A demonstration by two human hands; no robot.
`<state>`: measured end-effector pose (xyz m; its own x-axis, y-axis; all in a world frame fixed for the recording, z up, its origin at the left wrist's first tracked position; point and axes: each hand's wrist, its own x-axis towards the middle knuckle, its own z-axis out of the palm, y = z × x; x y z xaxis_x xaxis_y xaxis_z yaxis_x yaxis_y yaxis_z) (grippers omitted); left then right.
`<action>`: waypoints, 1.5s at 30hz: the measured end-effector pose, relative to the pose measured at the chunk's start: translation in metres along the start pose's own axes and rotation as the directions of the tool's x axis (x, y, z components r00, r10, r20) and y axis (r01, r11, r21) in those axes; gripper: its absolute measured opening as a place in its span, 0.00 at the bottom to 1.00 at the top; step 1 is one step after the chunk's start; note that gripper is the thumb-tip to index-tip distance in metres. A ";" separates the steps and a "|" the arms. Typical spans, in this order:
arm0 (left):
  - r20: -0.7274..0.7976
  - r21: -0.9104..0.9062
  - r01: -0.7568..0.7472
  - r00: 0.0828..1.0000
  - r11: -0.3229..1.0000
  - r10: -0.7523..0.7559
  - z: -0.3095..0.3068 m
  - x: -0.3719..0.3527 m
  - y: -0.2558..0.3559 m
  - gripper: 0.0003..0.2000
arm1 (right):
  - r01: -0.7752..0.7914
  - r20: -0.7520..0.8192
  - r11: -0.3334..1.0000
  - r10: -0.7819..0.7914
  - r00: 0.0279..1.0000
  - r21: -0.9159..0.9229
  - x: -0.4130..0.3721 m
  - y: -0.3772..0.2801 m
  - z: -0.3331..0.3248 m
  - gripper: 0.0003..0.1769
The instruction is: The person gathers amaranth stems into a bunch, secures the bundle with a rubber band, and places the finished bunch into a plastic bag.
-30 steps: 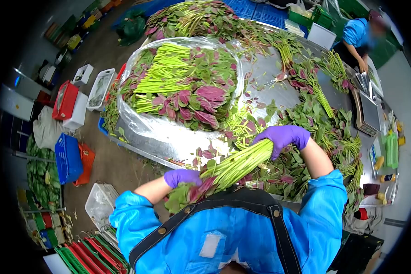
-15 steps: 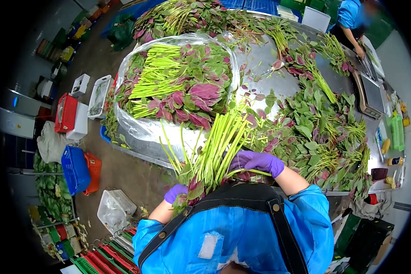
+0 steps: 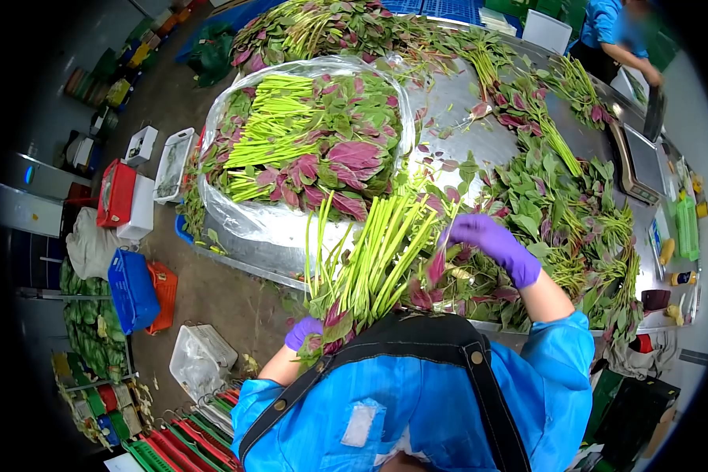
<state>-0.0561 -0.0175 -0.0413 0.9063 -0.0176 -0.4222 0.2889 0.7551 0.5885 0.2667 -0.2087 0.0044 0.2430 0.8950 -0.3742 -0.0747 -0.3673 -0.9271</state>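
Observation:
A large bunch of amaranth (image 3: 377, 252), with pale green stems pointing away from me and green-purple leaves near my apron, rests against my front. My left hand (image 3: 302, 333), in a purple glove, grips it from the left at its leafy end; leaves hide most of the fingers. To the right of the bunch, my gloved right hand (image 3: 495, 244) is raised over the table with fingers closed on a leafy amaranth stem, its purple leaf (image 3: 436, 265) hanging below the fingertips. Beyond the bunch lies a clear plastic bag (image 3: 252, 222) filled with stacked amaranth (image 3: 275, 118).
Loose amaranth (image 3: 543, 212) covers the right side of the metal table (image 3: 452, 86), with another heap (image 3: 315, 31) at the back. A scale (image 3: 639, 165) stands at the right edge. Another person (image 3: 606, 35) works at the far right. Crates, including a blue one (image 3: 132, 291), stand on the floor left.
My right hand has moved up and to the right, away from the bunch, with a leafy stem. The left hand stays put. The other person's arm has shifted right.

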 end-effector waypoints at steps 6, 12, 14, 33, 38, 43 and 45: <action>-0.025 -0.027 0.004 1.000 1.000 -0.005 -0.001 -0.002 -0.002 0.35 | 0.209 0.125 0.395 -0.228 0.966 -0.895 0.004 -0.003 0.094 0.27; -0.039 -0.040 -0.005 0.999 0.999 0.003 -0.002 -0.003 -0.002 0.35 | 0.110 0.134 0.994 -0.105 0.985 -0.029 0.029 0.028 0.066 0.15; -0.044 -0.047 -0.007 0.999 0.999 0.005 -0.002 -0.004 -0.004 0.36 | 0.263 -0.330 0.924 -0.166 0.929 0.277 0.028 0.033 0.033 0.11; 0.014 0.119 -0.007 1.000 0.993 0.005 -0.024 -0.018 -0.009 0.37 | 0.151 -0.734 0.972 -0.236 0.636 -0.182 0.031 0.001 0.034 0.10; 0.093 0.231 0.100 0.988 0.968 -0.124 0.004 -0.001 0.018 0.44 | 0.270 -0.306 0.545 -0.742 0.596 -0.794 0.009 -0.041 0.056 0.27; 0.187 0.077 0.134 0.971 0.988 -0.146 0.010 0.009 0.020 0.49 | 0.109 -0.085 0.567 -0.306 0.948 -0.816 0.011 -0.031 0.062 0.48; 0.158 0.126 0.086 0.982 0.988 -0.105 0.018 0.011 0.023 0.50 | 0.228 -0.080 0.473 -0.547 0.833 -0.851 0.017 -0.017 0.066 0.52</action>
<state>-0.0336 -0.0120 -0.0198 0.9082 -0.2003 -0.3676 0.4020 0.6621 0.6325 0.2083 -0.1705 0.0122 0.3210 0.9263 0.1971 0.8433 -0.1849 -0.5047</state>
